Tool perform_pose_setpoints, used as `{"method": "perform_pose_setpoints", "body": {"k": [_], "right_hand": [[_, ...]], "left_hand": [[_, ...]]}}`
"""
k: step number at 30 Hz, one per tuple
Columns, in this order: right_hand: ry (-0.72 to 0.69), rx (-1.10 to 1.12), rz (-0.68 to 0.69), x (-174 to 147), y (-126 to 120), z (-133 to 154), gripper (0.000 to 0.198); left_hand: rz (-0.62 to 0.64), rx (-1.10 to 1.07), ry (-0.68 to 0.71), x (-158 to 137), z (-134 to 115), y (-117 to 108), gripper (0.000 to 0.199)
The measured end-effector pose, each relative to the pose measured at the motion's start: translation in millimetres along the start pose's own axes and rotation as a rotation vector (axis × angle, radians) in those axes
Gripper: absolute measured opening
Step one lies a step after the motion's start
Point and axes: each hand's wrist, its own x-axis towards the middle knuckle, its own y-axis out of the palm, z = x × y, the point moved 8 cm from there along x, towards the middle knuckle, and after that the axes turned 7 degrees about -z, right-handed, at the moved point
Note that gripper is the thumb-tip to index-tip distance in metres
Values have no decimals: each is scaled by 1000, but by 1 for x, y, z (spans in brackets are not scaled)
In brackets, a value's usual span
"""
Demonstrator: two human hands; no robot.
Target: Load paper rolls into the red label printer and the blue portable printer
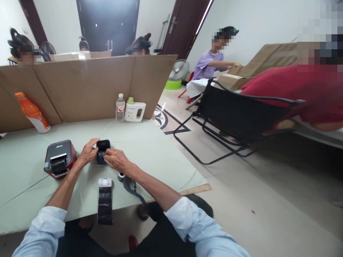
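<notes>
A small black device (103,145) with its lid raised stands on the pale green tabletop between my hands. My left hand (89,150) holds it at its left side, fingers near the lid's edge. The fingers of my right hand (115,158) are bent together at the open compartment; what they pinch, if anything, is hidden. Left of my left hand sits a red and black label printer (61,157), a black strip at its front slot. A strip of black labels (105,201) with a white end hangs over the near table edge. A small roll (121,176) lies below my right wrist.
A grey strap (134,191) runs off the near edge. Along the cardboard partition (88,89) stand an orange bottle (32,112), a clear water bottle (120,109) and a white jug (134,111). Right of the table is a black folding chair (235,114); other people sit beyond.
</notes>
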Motion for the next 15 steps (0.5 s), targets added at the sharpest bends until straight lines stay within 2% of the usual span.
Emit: {"method": "perform_pose_setpoints", "body": {"k": [4, 8, 15], "right_hand": [[-4, 23, 11, -1, 1, -1, 23], [1, 32, 21, -1, 3, -2, 24], [17, 148, -19, -4, 7, -11, 16]], "left_hand": [[74, 88, 90, -21, -12, 2, 51], [100, 159, 133, -33, -12, 2, 49], [140, 220, 88, -46, 0, 5, 72]]}}
